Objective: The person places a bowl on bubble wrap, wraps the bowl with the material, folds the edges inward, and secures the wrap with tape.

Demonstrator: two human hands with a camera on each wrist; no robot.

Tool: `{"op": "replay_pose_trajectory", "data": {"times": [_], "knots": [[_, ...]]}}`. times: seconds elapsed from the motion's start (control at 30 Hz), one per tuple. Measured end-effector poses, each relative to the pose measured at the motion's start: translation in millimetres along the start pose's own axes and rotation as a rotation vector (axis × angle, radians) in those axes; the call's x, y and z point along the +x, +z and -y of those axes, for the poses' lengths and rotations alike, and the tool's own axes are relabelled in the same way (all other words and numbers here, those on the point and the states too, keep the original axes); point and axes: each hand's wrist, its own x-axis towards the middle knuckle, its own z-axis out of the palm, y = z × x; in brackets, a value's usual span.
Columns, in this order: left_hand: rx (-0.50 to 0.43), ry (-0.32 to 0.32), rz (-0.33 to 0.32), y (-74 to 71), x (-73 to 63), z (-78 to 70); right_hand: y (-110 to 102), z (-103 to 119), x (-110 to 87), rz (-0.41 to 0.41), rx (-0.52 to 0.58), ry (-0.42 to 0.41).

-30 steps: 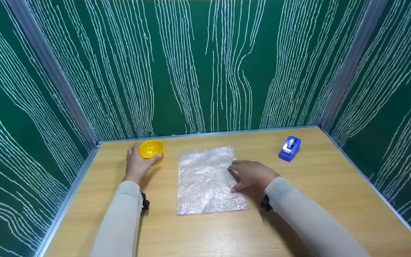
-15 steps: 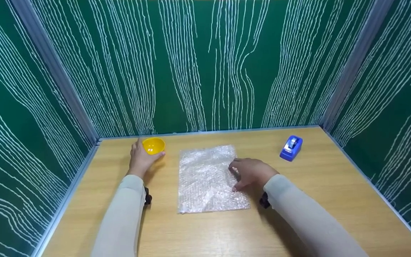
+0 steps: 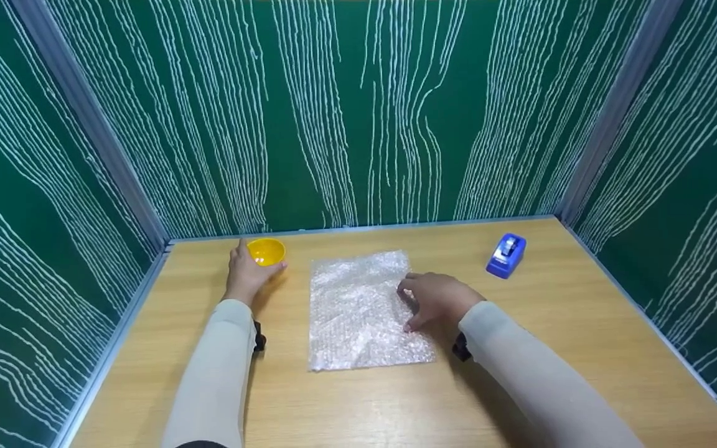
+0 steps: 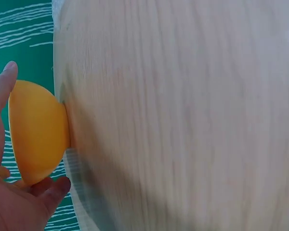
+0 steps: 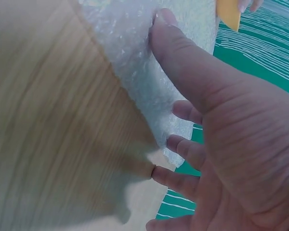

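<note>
A small yellow bowl (image 3: 267,252) stands at the back left, its open side up. My left hand (image 3: 248,274) grips it, thumb on the near right side and fingers round the left. From the left wrist view, the bowl's rounded outside (image 4: 38,130) shows between thumb and fingers, its base down at the table. A flat sheet of clear bubble wrap (image 3: 358,317) lies in the middle. My right hand (image 3: 439,300) rests at its right edge with fingers spread. Seen from the right wrist, the thumb lies over the bubble wrap (image 5: 130,53) and the fingertips are along its edge.
A blue tape dispenser (image 3: 506,256) stands at the back right of the wooden table (image 3: 358,410). Green walls (image 3: 302,124) with wavy white lines rise at the back and both sides, joined by grey corner posts (image 3: 607,112).
My left hand has shifted slightly forward, and the bowl in it has gone a little toward the back wall. The right hand, bubble wrap and tape dispenser have stayed in place.
</note>
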Motion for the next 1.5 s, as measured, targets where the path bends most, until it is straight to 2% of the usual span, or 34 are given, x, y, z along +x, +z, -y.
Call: {"op": "replay_pose_trajectory", "data": {"times": [0.17, 0.33, 0.47, 0.77, 1.07, 1.23, 1.5], "knots": [[-0.027, -0.023, 0.004, 1.3, 4.7, -0.2, -3, 1, -0.3, -0.004, 0.014, 0.028], [-0.042, -0.065, 0.007, 0.0, 6.2, 4.9, -2, 4, 0.7, 0.0, 0.0, 0.013], [-0.069, -0.067, 0.012, -0.8, 5.0, 6.5, -2, 3, -0.2, -0.007, -0.01, 0.01], [0.001, 0.019, -0.01, -4.6, -6.9, 1.3, 2, 2, -1.2, -0.038, -0.056, -0.034], [-0.025, 0.074, 0.028, -6.8, -20.9, -13.7, 1, 2, -0.8, -0.032, -0.032, -0.022], [-0.01, 0.128, 0.056, -0.1, -33.1, -24.1, 0, 1, -1.0, -0.035, -0.022, -0.021], [-0.022, 0.22, 0.109, 23.2, -54.1, -39.1, 0, 1, -3.1, -0.013, 0.013, -0.007]]}}
